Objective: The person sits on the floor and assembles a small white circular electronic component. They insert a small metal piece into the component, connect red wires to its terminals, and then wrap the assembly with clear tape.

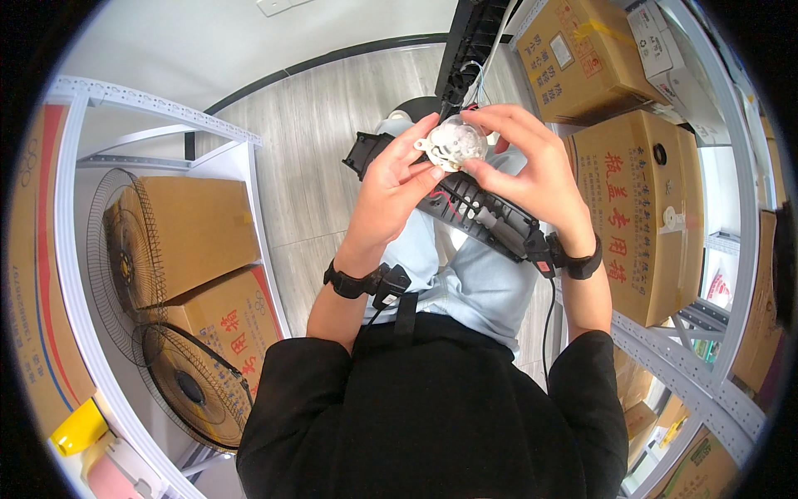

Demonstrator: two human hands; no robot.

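Note:
Between both hands is a small white plastic mechanism with a clear round cover [456,143], held above my lap. The fingertips and thumb of my left hand [389,185] grip its left edge, by a small tab with a hole. My right hand [532,170] curls over its right side, thumb at the bottom and fingers at the top. Beneath the hands, a long black plastic housing [507,223] lies slantwise across my thighs. Red wires [442,198] and a grey cylindrical part [492,221] show inside it. My fingers hide parts of the mechanism's rim.
A tall black column [470,50] with loose wires stands ahead, between my knees. To the left, a white metal shelf [166,116] holds cardboard boxes [208,229], with black fan grilles [125,258] in front. More boxes [632,212] fill the right shelf. Black cables hang from both wristbands.

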